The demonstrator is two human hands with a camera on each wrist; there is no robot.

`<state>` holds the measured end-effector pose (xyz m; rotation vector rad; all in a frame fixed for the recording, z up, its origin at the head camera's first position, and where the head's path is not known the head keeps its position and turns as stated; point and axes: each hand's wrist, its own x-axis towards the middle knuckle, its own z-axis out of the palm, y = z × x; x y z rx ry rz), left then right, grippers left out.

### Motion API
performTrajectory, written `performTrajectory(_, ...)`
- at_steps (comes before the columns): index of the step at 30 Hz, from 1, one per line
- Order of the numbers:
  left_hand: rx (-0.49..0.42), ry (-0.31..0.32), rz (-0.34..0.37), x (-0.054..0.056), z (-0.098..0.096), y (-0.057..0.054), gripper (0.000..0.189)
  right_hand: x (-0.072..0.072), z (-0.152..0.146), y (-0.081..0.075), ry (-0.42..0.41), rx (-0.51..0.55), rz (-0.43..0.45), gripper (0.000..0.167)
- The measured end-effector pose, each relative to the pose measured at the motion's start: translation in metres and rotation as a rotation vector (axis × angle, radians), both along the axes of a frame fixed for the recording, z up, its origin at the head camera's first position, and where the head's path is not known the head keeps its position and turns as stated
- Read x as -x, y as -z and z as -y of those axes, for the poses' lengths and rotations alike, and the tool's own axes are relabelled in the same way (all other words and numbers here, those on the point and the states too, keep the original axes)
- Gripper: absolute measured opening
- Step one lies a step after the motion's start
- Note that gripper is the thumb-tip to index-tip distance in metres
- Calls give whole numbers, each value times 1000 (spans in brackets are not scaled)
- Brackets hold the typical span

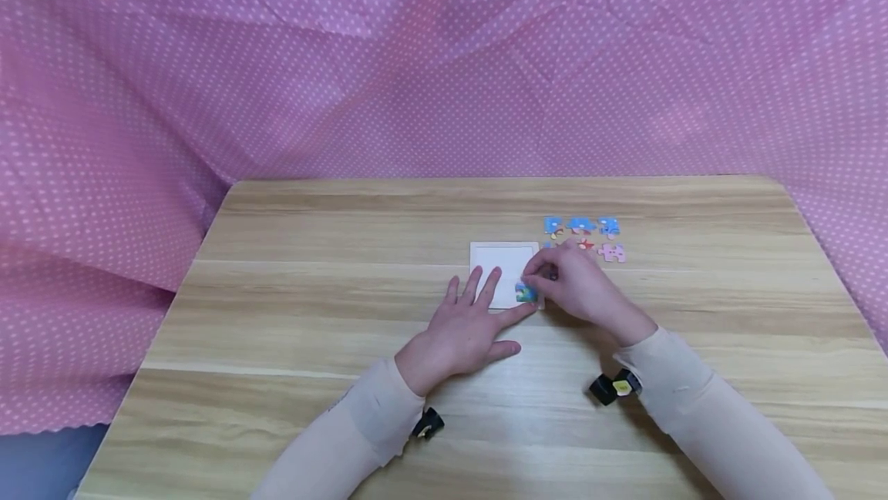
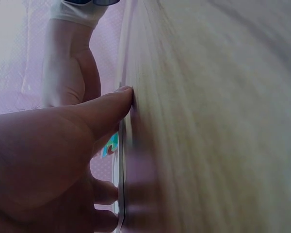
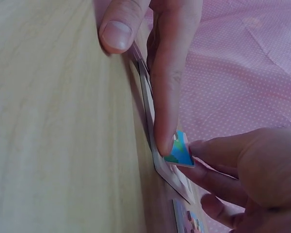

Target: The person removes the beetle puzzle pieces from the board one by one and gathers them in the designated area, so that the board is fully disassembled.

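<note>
A small square white puzzle tray (image 1: 501, 255) lies flat on the table, a raised border round it. My left hand (image 1: 463, 328) is spread over its near edge, with straight fingers resting on the tray and the thumb out on the table. At the tray's near right corner, my right hand (image 1: 581, 284) pinches a blue and green jigsaw piece (image 1: 525, 293) between thumb and fingers. In the right wrist view the piece (image 3: 180, 151) is tilted up, and the left index fingertip touches or nearly touches it. The right hand's wrist shows behind in the left wrist view.
Several loose jigsaw pieces lie right of the tray: a blue row (image 1: 581, 225) at the back, then red and pink pieces (image 1: 612, 253) partly covered by the right hand. A pink dotted cloth (image 1: 444, 61) hangs behind the wooden table (image 1: 312, 253).
</note>
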<state>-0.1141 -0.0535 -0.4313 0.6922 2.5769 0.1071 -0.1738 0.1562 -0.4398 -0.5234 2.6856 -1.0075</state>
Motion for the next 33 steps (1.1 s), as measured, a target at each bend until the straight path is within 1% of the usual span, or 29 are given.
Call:
performTrajectory(5,0,0,5,0,0,0,61,0,-1,2,9,22,32,4)
performTrajectory(10,0,1,4,0,0,-1,61,-1,-2,1,28,93,54,8)
performTrajectory(14,-1,2,6,1,0,-1,61,-2,-5,-1,44,127,75,11)
performTrajectory(20,-1,2,6,0,-1,-1,61,-4,-12,-3,51,156,26,14)
performTrajectory(27,15,-5,11,0,-2,-1,62,-9,-31,-6,126,160,-6,15)
performTrajectory(33,12,-8,6,1,-2,-1,62,-10,-45,-5,147,173,-27,14)
